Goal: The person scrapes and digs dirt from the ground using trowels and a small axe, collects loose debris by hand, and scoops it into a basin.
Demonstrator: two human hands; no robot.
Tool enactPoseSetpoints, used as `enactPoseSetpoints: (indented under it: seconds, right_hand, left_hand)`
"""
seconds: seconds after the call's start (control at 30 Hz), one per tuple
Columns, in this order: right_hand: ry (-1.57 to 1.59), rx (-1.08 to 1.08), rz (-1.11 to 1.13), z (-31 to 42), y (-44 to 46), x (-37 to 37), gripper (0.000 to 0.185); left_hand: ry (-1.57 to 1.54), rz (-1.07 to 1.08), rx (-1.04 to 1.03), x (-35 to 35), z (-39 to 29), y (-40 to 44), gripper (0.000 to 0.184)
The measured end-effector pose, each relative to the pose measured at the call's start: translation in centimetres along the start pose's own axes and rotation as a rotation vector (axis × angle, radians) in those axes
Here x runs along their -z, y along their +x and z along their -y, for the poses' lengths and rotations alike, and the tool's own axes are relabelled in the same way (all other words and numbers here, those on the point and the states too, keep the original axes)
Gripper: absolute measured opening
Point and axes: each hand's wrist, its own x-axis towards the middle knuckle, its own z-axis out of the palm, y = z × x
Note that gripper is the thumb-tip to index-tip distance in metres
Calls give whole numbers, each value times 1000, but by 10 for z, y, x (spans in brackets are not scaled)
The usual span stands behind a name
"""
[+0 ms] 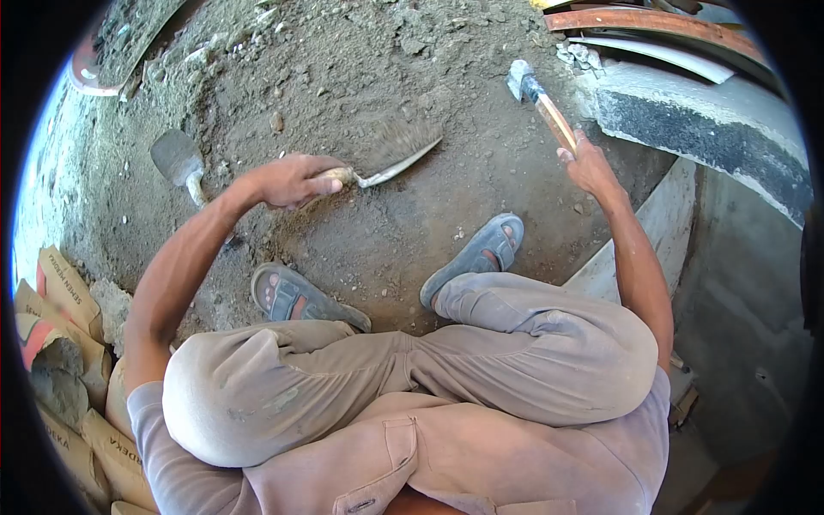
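My left hand (302, 181) is closed round the handle of a trowel (402, 165). The trowel's blade is tilted, with loose grey soil on it or just behind it, a little blurred. My right hand (590, 165) grips the wooden handle of a hammer (549, 112), whose pale, crusted head points up and away at the soil's right side. Below the trowel are my two sandalled feet on the packed soil (360, 249). A small shovel (178, 158) with a short curved handle lies on the soil to the left of my left hand.
A concrete beam (695, 124) with a dark painted face runs along the right, with curved boards (661, 26) behind it. Paper cement bags (69, 292) are stacked at the lower left. A round-edged pan (90, 73) stands at the upper left.
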Motion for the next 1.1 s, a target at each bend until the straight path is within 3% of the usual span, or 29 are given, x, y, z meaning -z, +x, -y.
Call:
enactPoseSetpoints:
  seconds: [0.1,0.2,0.23,0.3,0.47,0.53,0.6,0.67,0.73,0.8,0.87,0.93,1.03,1.1]
  right_hand:
    - [-42,33,40,3,7,11,48]
    - [-190,246,22,-4,32,38,36]
    - [-210,336,-4,-10,44,40,34]
    - [-268,268,85,16,50,59,32]
    - [-537,169,70,69,42,81,27]
    - [-525,145,84,69,43,83,26]
    - [-449,117,93,73,35,81,24]
    - [-463,146,52,77,28,79,24]
    - [-467,161,11,73,28,80,24]
    - [-410,109,58,66,27,77,25]
    - [-423,101,65,68,21,75,26]
    - [-438,89,70,65,23,75,27]
    - [-359,84,99,38,33,66,30]
    - [-247,91,68,22,37,58,33]
  left_hand:
    - [108,-71,-90,14,-9,-6,65]
    - [5,-106,37,14,-18,-6,72]
    - [2,-74,35,10,-31,-2,72]
    - [-122,45,25,3,-69,11,72]
    - [103,402,-109,-50,-133,90,63]
    - [66,532,-134,-75,-130,110,61]
    - [171,504,-244,-137,-87,153,59]
    - [280,453,-338,-136,-67,161,58]
    - [212,493,-277,-97,-65,149,53]
    - [99,384,-42,-20,-72,115,50]
    - [89,51,-115,40,-46,95,49]
    - [-37,23,-87,94,-23,81,48]
    - [73,-155,-31,117,-16,68,69]
    - [98,-238,-51,118,-13,55,73]
